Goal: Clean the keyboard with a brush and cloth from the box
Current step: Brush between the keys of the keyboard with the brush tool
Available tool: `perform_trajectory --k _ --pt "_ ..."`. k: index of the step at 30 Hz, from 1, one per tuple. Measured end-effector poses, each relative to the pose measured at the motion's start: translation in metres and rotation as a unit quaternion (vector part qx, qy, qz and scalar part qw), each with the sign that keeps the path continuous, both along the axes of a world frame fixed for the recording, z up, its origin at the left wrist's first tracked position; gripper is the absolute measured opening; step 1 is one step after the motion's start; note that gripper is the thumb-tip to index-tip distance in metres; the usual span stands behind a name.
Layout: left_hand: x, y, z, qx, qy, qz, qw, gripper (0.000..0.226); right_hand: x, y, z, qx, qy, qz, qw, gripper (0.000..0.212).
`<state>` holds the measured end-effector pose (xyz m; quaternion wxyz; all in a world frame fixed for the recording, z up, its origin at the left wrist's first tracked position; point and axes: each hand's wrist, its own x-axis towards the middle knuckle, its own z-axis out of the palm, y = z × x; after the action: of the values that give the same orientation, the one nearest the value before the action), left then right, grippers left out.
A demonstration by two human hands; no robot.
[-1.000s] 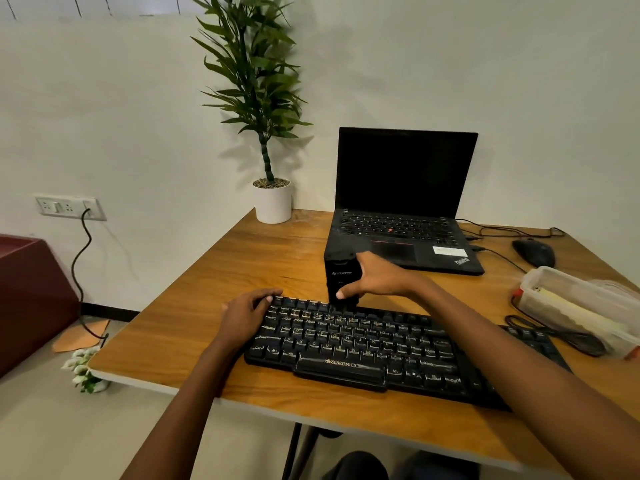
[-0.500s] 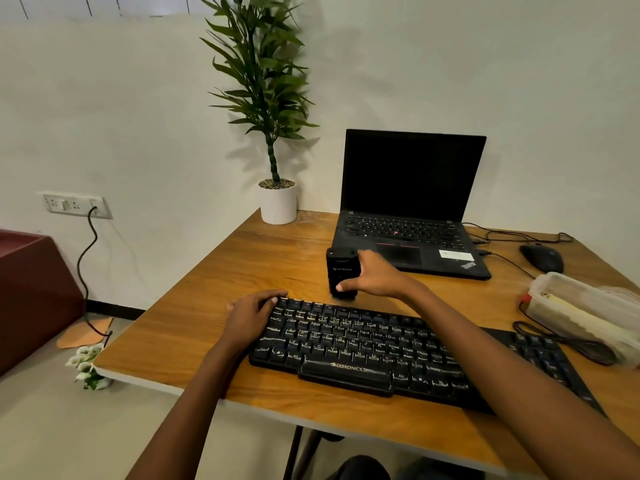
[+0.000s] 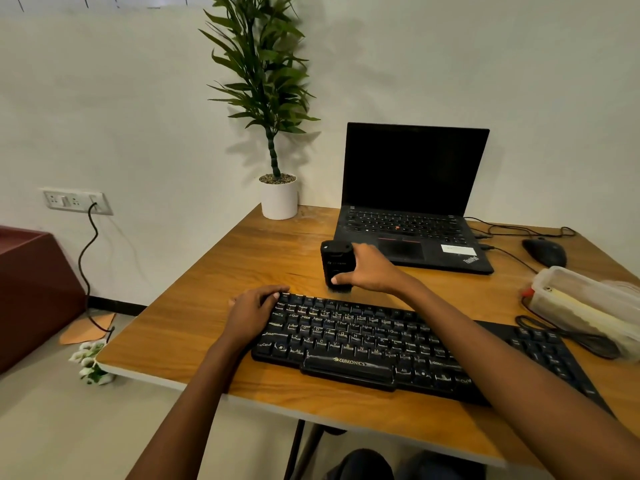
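- One keyboard (image 3: 363, 341) lies across the near side of the bench (image 3: 207, 306).
- One brush (image 3: 335, 261) stands upright, bristles down on the bench, just behind the keyboard.
- Right hand (image 3: 369, 271): fingers wrapped round the brush.
- Left hand (image 3: 254, 311): fingers loosely bent, resting on the keyboard's far-left corner, gripping nothing.
- One clear box (image 3: 571, 277) sits at right, near the keyboard's end.
- Behind: one laptop (image 3: 408, 202), one mouse (image 3: 543, 252), one potted plant (image 3: 279, 197).

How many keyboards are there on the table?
2. The big black keyboard lies near the front edge, with the left hand resting on its end. The laptop keyboard is at the back, below the dark screen. None seems hidden.
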<state>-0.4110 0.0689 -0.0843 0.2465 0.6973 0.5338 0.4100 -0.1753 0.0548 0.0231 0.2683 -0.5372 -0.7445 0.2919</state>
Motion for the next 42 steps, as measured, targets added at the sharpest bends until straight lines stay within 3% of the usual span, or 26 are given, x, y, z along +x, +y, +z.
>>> perform_trajectory --k 3,6,10,13,17,20,23,28,30,33,42 --pt "-0.002 0.000 -0.001 0.009 -0.007 -0.003 1.000 0.040 0.000 -0.001 -0.001 -0.036 0.024 0.011 0.999 0.045" --pt "-0.001 0.000 0.000 0.012 0.001 -0.003 1.000 0.039 0.002 -0.001 -0.002 0.003 -0.020 0.001 1.000 0.045" --pt "-0.002 0.001 -0.002 0.014 0.000 0.000 1.000 0.040 0.002 -0.002 -0.002 -0.028 0.024 0.010 0.999 0.042" --pt "-0.001 0.000 0.000 0.008 0.005 0.001 1.000 0.038 -0.001 0.000 -0.002 0.000 -0.020 0.016 1.000 0.048" --pt "-0.002 -0.001 0.001 0.008 0.008 0.003 1.000 0.039 -0.004 0.001 -0.002 -0.016 0.016 0.027 0.999 0.041" --pt "0.000 -0.002 0.003 0.004 0.011 0.006 1.000 0.038 -0.003 0.002 -0.004 0.018 -0.018 0.015 1.000 0.046" --pt "0.000 -0.003 0.003 0.004 0.015 0.009 1.000 0.036 -0.007 0.000 -0.007 0.019 0.021 0.008 1.000 0.036" --pt "0.000 -0.002 0.003 0.000 0.013 0.010 1.000 0.030 -0.006 0.002 0.018 -0.041 -0.071 0.069 0.994 0.036" --pt "0.000 -0.002 0.003 0.000 0.012 0.011 1.000 0.028 -0.011 0.002 0.019 -0.007 -0.068 0.069 0.995 0.037" --pt "0.001 -0.003 0.005 -0.003 0.017 0.011 1.000 0.028 -0.012 0.000 0.009 -0.031 -0.040 0.071 0.996 0.041" --pt "0.001 -0.005 0.006 -0.006 0.008 0.012 1.000 0.034 -0.016 0.002 0.009 -0.012 -0.075 0.056 0.996 0.046"
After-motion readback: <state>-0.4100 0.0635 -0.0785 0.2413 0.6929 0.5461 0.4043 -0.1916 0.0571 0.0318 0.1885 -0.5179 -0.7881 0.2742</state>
